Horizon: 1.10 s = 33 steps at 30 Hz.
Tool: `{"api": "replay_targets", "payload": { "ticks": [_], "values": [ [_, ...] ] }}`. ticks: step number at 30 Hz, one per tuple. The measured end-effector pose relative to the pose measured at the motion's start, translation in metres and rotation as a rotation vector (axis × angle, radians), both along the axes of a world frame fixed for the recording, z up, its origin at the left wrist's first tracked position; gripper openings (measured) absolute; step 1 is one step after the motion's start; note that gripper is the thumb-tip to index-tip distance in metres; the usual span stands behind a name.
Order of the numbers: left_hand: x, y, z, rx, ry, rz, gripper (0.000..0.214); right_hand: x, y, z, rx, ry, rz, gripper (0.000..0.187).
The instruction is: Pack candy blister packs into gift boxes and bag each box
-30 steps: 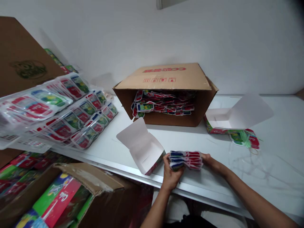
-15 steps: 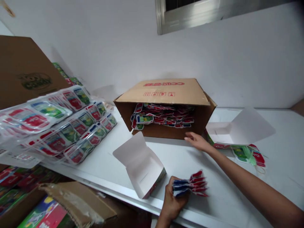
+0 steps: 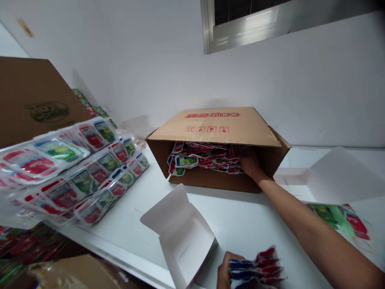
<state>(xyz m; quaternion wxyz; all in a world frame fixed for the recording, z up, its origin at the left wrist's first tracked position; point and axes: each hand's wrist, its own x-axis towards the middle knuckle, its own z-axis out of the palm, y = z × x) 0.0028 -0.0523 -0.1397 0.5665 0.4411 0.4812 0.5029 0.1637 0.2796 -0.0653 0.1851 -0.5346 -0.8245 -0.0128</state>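
My left hand (image 3: 226, 273) sits at the bottom edge of the view, closed round a stack of red and blue sachets (image 3: 255, 267). My right hand (image 3: 251, 166) reaches into the open side of a brown cardboard box (image 3: 219, 126) lying on the white table (image 3: 246, 218). Its fingers are buried among the loose sachets (image 3: 204, 158) in the box, so their grip is hidden. An open white carton (image 3: 180, 233) stands just left of my left hand.
Long strips of sachets (image 3: 69, 176) hang over the table's left side in front of a large brown carton (image 3: 33, 96). Another open white carton (image 3: 333, 176) and a green and red pack (image 3: 339, 216) lie at the right. A window frame (image 3: 270, 22) is above.
My right hand let go of the sachet stack and moved forward into the cardboard box. My left hand keeps the stack. The camera has tilted up.
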Motion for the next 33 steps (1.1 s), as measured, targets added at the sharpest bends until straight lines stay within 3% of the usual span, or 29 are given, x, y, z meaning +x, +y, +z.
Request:
{"api": "replay_targets", "payload": {
  "ticks": [3,6,12,15,19,28,33],
  "values": [
    [0.005,-0.003,0.003,0.082,0.017,-0.012,0.028,0.010,-0.045,-0.012,0.006,-0.020,0.003,0.030],
    [0.007,-0.008,0.014,0.133,0.069,-0.032,0.023,0.029,-0.096,-0.016,-0.053,-0.044,0.109,0.032],
    [0.005,-0.012,0.022,0.250,0.202,-0.030,0.027,0.049,-0.164,0.014,-0.279,0.011,0.432,0.025],
    [0.006,-0.013,0.016,0.334,0.286,0.050,0.029,0.042,-0.181,0.032,-0.400,0.098,0.516,0.024],
    [0.007,-0.017,0.009,0.381,0.349,0.105,0.028,0.031,-0.197,0.047,-0.451,0.085,0.625,0.027],
    [0.004,-0.017,0.006,0.409,0.414,0.070,0.030,0.023,-0.217,0.062,-0.475,0.033,0.822,0.032],
    [0.004,-0.017,0.007,0.405,0.361,0.031,0.028,0.022,-0.230,0.069,-0.578,-0.034,0.796,0.027]
  ]
}}
